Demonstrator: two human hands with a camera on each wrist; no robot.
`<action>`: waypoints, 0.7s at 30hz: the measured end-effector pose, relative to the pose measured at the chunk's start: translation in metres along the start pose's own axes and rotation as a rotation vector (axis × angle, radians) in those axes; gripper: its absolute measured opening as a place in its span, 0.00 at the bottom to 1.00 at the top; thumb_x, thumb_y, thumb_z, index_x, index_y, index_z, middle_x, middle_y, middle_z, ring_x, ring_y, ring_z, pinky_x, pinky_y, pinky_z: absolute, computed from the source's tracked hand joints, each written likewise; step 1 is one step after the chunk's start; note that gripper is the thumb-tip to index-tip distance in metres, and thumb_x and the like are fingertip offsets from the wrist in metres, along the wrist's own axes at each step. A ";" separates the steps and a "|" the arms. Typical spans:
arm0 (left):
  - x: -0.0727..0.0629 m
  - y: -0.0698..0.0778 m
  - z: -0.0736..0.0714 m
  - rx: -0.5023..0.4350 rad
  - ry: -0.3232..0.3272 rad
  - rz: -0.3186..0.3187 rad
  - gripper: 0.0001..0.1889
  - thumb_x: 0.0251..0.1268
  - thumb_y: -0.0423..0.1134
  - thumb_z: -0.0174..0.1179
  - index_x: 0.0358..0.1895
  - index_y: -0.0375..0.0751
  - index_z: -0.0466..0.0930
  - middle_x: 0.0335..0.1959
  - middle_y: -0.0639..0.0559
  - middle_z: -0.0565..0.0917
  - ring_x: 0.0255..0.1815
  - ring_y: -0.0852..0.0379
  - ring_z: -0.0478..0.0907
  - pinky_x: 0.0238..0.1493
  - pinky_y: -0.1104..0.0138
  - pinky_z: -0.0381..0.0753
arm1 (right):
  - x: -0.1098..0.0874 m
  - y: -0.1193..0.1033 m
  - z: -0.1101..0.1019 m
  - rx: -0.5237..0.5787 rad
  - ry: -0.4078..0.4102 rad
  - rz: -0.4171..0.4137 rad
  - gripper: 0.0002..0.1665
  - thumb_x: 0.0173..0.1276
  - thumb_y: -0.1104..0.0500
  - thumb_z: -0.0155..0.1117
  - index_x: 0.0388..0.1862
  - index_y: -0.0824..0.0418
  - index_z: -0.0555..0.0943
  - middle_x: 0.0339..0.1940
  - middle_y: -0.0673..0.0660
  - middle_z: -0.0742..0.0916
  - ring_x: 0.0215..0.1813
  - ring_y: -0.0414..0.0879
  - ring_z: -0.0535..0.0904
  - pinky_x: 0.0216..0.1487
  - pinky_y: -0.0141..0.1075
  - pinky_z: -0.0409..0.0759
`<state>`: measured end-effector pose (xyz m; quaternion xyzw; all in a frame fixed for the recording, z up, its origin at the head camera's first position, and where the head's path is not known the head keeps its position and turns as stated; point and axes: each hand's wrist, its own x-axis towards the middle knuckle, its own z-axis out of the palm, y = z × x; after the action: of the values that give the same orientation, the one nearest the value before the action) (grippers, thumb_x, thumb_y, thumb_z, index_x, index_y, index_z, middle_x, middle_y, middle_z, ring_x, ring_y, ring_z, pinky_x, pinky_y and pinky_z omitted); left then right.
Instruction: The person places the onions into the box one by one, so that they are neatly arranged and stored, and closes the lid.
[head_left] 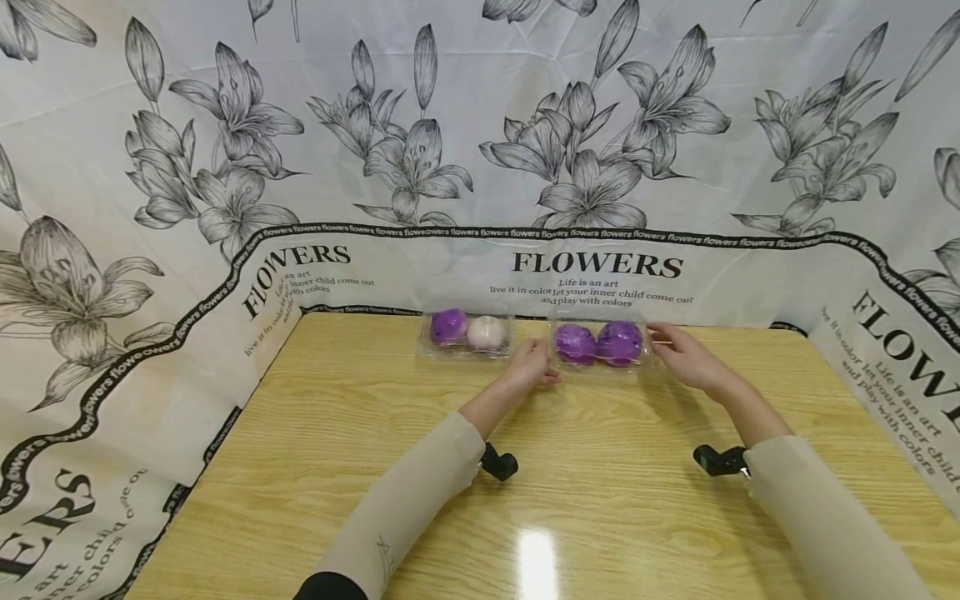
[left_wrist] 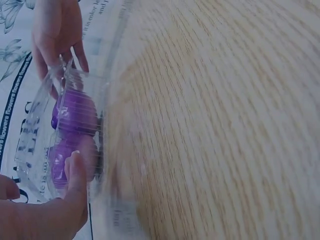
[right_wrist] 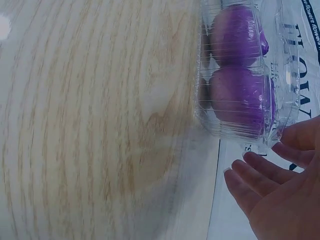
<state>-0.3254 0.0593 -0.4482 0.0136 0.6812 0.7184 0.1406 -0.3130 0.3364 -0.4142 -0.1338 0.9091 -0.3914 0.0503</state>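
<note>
A clear plastic clamshell box (head_left: 600, 370) holding two purple balls (right_wrist: 237, 95) sits at the back of the wooden table, between both hands. My left hand (head_left: 528, 365) is at the box's left end, its fingers pointing right; in the left wrist view a straight finger (left_wrist: 76, 172) lies across the near side of the box. At the other end is my right hand (head_left: 684, 357), its fingers spread and the tips at the corner of the lid (right_wrist: 287, 85); whether they touch it is hard to tell. Both balls stay inside the box.
Left of my left hand stands a second clear box (head_left: 467, 352) with a purple ball (head_left: 448, 327) and a whitish ball (head_left: 487, 332). Flower-printed cloth (head_left: 420, 275) rises behind the table (head_left: 390, 433). Black wrist mounts (head_left: 498, 463) stick out from both sleeves.
</note>
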 end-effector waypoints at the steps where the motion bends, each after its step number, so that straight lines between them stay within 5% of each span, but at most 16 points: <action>1: 0.000 0.000 0.000 0.001 -0.005 0.002 0.25 0.85 0.41 0.41 0.72 0.24 0.62 0.56 0.31 0.75 0.49 0.36 0.81 0.49 0.61 0.92 | 0.000 0.000 0.001 0.005 -0.002 0.004 0.30 0.83 0.66 0.39 0.78 0.77 0.53 0.72 0.84 0.64 0.72 0.79 0.61 0.73 0.71 0.64; 7: -0.002 0.000 -0.002 0.030 -0.034 -0.005 0.26 0.84 0.43 0.47 0.71 0.25 0.62 0.59 0.32 0.74 0.49 0.38 0.82 0.48 0.62 0.92 | 0.000 0.001 0.003 0.007 -0.005 0.015 0.30 0.84 0.64 0.39 0.79 0.76 0.51 0.71 0.84 0.64 0.72 0.80 0.60 0.73 0.71 0.65; 12: 0.000 -0.001 -0.001 0.027 -0.043 -0.009 0.23 0.80 0.33 0.50 0.70 0.24 0.62 0.56 0.27 0.76 0.40 0.45 0.83 0.46 0.62 0.92 | -0.001 0.000 0.003 -0.046 0.015 0.044 0.32 0.85 0.61 0.41 0.79 0.77 0.50 0.66 0.84 0.69 0.67 0.79 0.67 0.65 0.68 0.76; 17: 0.000 -0.002 0.000 -0.046 -0.068 -0.020 0.22 0.79 0.29 0.48 0.70 0.25 0.59 0.54 0.22 0.78 0.35 0.48 0.82 0.48 0.59 0.92 | -0.005 0.001 0.003 -0.052 0.006 0.079 0.30 0.86 0.60 0.39 0.74 0.82 0.57 0.49 0.76 0.82 0.48 0.65 0.83 0.46 0.52 0.88; 21: 0.000 -0.002 0.002 -0.076 -0.066 -0.026 0.22 0.79 0.29 0.48 0.71 0.25 0.58 0.53 0.22 0.78 0.33 0.50 0.82 0.48 0.60 0.92 | -0.007 0.001 0.002 0.049 -0.055 0.110 0.28 0.86 0.61 0.34 0.70 0.84 0.59 0.39 0.70 0.85 0.38 0.54 0.84 0.36 0.43 0.89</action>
<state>-0.3244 0.0614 -0.4497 0.0234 0.6485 0.7410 0.1728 -0.3064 0.3372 -0.4163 -0.0931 0.9034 -0.4063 0.1000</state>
